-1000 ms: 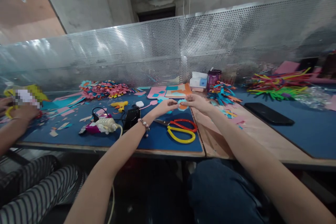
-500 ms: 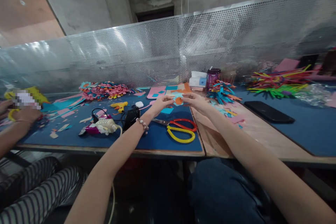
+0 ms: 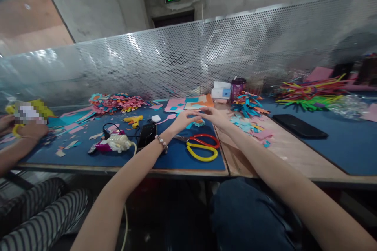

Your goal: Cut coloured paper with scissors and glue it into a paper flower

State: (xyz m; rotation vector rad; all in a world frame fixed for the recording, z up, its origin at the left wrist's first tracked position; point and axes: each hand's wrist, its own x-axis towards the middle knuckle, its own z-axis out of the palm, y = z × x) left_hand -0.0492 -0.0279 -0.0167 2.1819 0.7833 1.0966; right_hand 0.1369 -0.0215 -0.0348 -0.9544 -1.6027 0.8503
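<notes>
My left hand (image 3: 184, 119) and my right hand (image 3: 217, 116) meet fingertip to fingertip over the blue mat (image 3: 176, 157) in the middle of the table. Just under the fingertips is a small teal paper flower with an orange centre (image 3: 199, 122). Both hands seem to pinch it by its edges, though the thumbs are hidden. A bead bracelet (image 3: 161, 143) is on my left wrist. Red scissors (image 3: 207, 138) and yellow scissors (image 3: 203, 153) lie on the mat just in front of my hands.
A yellow glue gun (image 3: 134, 119), a black box (image 3: 147, 132) and a white-and-pink tool (image 3: 113, 143) lie to the left. Paper flowers (image 3: 118, 101) and coloured strips (image 3: 312, 92) are piled behind. A black phone (image 3: 299, 126) lies at the right. Another person's hands (image 3: 25, 129) work at far left.
My hands have lowered a little and drawn closer together. The teal and orange paper piece now sits lower, under my fingertips rather than between them.
</notes>
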